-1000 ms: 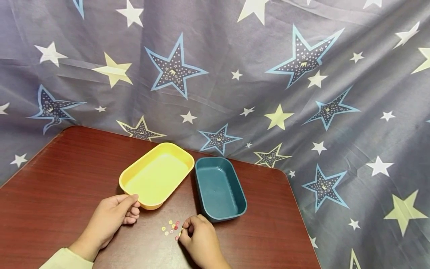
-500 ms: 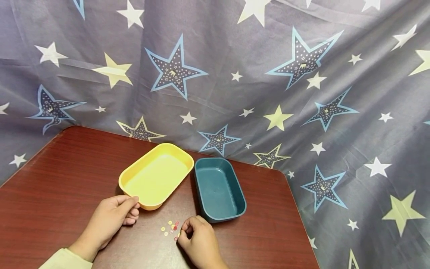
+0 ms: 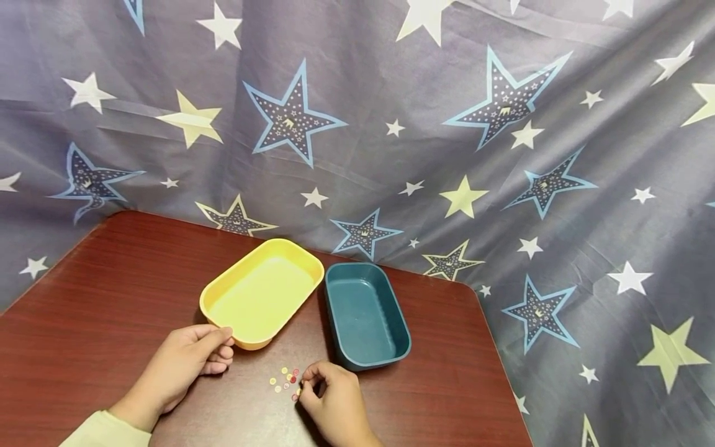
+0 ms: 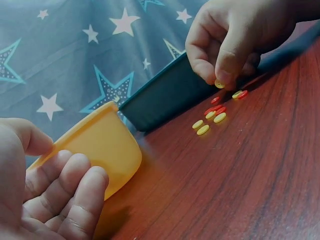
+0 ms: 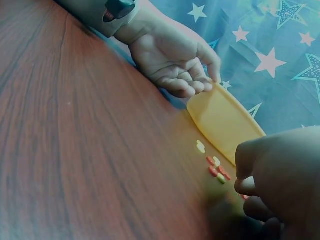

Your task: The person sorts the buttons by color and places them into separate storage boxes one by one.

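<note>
My left hand (image 3: 187,360) pinches the near rim of a yellow tray (image 3: 262,298) between thumb and fingers. Low over the table, my right hand (image 3: 337,400) has its thumb and forefinger together. In the left wrist view they pinch a small yellow button (image 4: 219,84). Beside the right fingertips lies a loose cluster of several small red and yellow buttons, among them a yellow button (image 4: 202,130) and a red button (image 4: 215,100). A dark teal tray (image 3: 365,313) stands just beyond the right hand. No buttons show inside either tray.
Both trays stand side by side on a reddish-brown wooden table (image 3: 123,273), close to its back edge. A grey curtain with stars (image 3: 363,174) hangs behind the table and along its right side. A dark band (image 5: 119,9) circles the left wrist.
</note>
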Motion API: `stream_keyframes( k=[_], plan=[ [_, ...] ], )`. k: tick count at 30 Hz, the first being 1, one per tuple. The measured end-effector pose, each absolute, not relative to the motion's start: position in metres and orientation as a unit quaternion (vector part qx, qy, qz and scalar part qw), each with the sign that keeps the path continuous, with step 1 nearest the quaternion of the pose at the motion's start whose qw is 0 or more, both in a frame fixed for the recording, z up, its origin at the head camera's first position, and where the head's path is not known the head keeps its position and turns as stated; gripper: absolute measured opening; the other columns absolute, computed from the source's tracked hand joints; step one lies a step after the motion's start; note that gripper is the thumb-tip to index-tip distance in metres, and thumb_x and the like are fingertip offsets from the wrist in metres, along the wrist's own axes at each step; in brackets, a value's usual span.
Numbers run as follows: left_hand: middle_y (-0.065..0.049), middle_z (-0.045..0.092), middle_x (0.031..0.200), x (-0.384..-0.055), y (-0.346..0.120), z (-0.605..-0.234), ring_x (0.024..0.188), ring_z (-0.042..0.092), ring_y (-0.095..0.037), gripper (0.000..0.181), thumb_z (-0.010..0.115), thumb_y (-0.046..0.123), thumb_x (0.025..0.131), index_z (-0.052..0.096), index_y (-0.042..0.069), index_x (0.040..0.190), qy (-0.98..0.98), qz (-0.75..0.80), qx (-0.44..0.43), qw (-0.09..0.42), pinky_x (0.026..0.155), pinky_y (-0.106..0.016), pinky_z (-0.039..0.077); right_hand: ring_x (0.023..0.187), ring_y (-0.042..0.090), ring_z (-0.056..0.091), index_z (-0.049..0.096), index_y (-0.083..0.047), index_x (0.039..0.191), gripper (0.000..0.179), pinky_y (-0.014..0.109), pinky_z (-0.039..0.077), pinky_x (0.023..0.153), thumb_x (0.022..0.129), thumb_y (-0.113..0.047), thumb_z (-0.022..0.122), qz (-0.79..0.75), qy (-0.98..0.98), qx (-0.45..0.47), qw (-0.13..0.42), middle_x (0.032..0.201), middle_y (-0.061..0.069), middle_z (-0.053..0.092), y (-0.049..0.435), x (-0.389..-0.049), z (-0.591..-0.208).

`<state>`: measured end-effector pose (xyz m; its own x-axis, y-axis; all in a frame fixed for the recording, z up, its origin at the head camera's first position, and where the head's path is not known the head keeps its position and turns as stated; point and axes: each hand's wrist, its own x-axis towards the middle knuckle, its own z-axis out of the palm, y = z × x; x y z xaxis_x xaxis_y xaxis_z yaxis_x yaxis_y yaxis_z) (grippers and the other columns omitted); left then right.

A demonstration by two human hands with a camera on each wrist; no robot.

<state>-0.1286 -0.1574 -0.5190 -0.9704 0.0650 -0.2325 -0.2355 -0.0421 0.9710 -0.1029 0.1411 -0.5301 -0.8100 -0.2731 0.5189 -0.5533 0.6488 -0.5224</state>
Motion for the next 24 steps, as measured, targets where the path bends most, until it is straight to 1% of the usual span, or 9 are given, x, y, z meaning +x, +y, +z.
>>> stream_keyframes(
  k=[2, 6, 10, 12, 16, 18, 21, 24],
  plan=[
    [-0.01, 0.073, 0.089, -0.129, -0.158, -0.518, 0.078, 0.074, -0.015, 0.047, 0.062, 0.034, 0.108, 0.067, -0.012, 0.112, 0.68, 0.721, -0.062, 0.116, 0.076, -0.034, 0.068, 0.056, -0.006, 0.05, 0.068, -0.023, 0.081, 0.028, 0.001, 0.038, 0.051, 0.074, 0.002, 0.079, 0.361, -0.885, 0.229, 0.187, 0.072, -0.015, 0.062, 0.142, -0.102, -0.527],
    [-0.015, 0.076, 0.097, -0.13, -0.159, -0.517, 0.086, 0.077, -0.021, 0.045, 0.059, 0.033, 0.109, 0.067, -0.011, 0.115, 0.67, 0.727, -0.064, 0.138, 0.081, -0.036, 0.068, 0.056, -0.01, 0.051, 0.07, -0.021, 0.084, 0.025, 0.004, 0.043, 0.048, 0.08, 0.002, 0.078, 0.399, -0.879, 0.22, 0.139, 0.072, -0.014, 0.064, 0.143, -0.1, -0.517],
    [-0.019, 0.077, 0.101, -0.132, -0.159, -0.517, 0.091, 0.078, -0.025, 0.044, 0.056, 0.03, 0.11, 0.066, -0.012, 0.116, 0.663, 0.732, -0.061, 0.149, 0.083, -0.037, 0.067, 0.06, -0.009, 0.054, 0.071, -0.022, 0.086, 0.023, 0.006, 0.047, 0.052, 0.083, 0.0, 0.078, 0.418, -0.871, 0.227, 0.121, 0.074, -0.013, 0.067, 0.143, -0.099, -0.502],
    [-0.018, 0.077, 0.101, -0.132, -0.16, -0.518, 0.092, 0.078, -0.025, 0.044, 0.056, 0.03, 0.11, 0.066, -0.012, 0.116, 0.661, 0.733, -0.053, 0.151, 0.083, -0.037, 0.067, 0.064, -0.007, 0.056, 0.073, -0.022, 0.087, 0.021, 0.009, 0.05, 0.055, 0.085, -0.002, 0.078, 0.425, -0.871, 0.224, 0.103, 0.075, -0.013, 0.068, 0.142, -0.1, -0.492],
    [-0.016, 0.077, 0.101, -0.133, -0.161, -0.518, 0.091, 0.078, -0.023, 0.044, 0.055, 0.031, 0.111, 0.066, -0.012, 0.117, 0.657, 0.736, -0.045, 0.157, 0.083, -0.035, 0.067, 0.067, -0.003, 0.061, 0.074, -0.023, 0.091, 0.016, 0.017, 0.055, 0.06, 0.089, -0.007, 0.077, 0.458, -0.867, 0.194, 0.03, 0.078, -0.012, 0.07, 0.142, -0.104, -0.472],
    [-0.015, 0.077, 0.101, -0.133, -0.162, -0.518, 0.091, 0.078, -0.022, 0.044, 0.054, 0.031, 0.111, 0.066, -0.011, 0.117, 0.656, 0.736, -0.043, 0.159, 0.082, -0.034, 0.067, 0.068, 0.0, 0.062, 0.075, -0.023, 0.092, 0.014, 0.018, 0.056, 0.061, 0.091, -0.01, 0.077, 0.468, -0.864, 0.185, 0.003, 0.079, -0.011, 0.07, 0.143, -0.108, -0.464],
    [-0.014, 0.077, 0.1, -0.133, -0.162, -0.518, 0.091, 0.078, -0.022, 0.044, 0.054, 0.031, 0.111, 0.066, -0.012, 0.117, 0.656, 0.737, -0.044, 0.158, 0.081, -0.034, 0.068, 0.068, 0.003, 0.062, 0.075, -0.023, 0.093, 0.012, 0.018, 0.055, 0.061, 0.092, -0.011, 0.077, 0.476, -0.86, 0.183, -0.024, 0.08, -0.009, 0.071, 0.145, -0.115, -0.457],
    [-0.015, 0.077, 0.1, -0.132, -0.162, -0.518, 0.091, 0.078, -0.023, 0.044, 0.054, 0.03, 0.111, 0.065, -0.012, 0.117, 0.658, 0.736, -0.041, 0.155, 0.081, -0.034, 0.068, 0.066, 0.005, 0.061, 0.075, -0.022, 0.093, 0.01, 0.018, 0.054, 0.057, 0.093, -0.012, 0.077, 0.478, -0.858, 0.184, -0.038, 0.079, -0.007, 0.071, 0.148, -0.122, -0.452]
  ],
)
